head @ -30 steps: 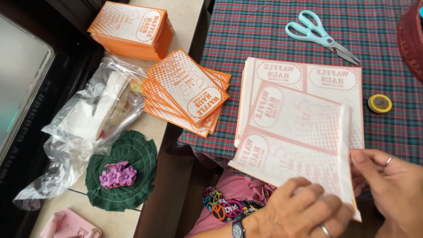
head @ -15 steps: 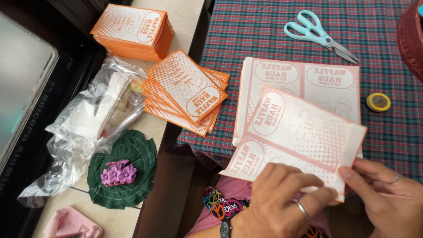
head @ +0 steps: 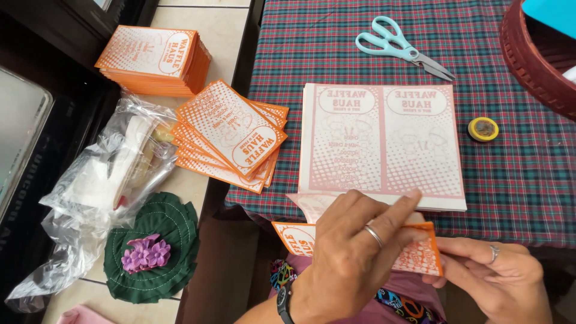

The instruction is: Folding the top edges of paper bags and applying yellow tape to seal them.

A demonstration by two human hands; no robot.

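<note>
Hands folding one orange printed sheet [head: 420, 255]
Left hand [head: 351, 252] presses it flat, right hand [head: 501, 279] pinches its corner; one pale stack [head: 384, 144] lies just beyond the fingers [head: 396, 210], two orange piles [head: 231, 135] leftward.

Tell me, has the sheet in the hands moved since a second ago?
Yes. The sheet has come down off the printed stack toward the person's lap and now sits folded, orange side out, below the table edge.

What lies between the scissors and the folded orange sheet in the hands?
In the head view, the stack of pale printed sheets lies on the plaid tablecloth between the scissors and the folded orange sheet.
</note>
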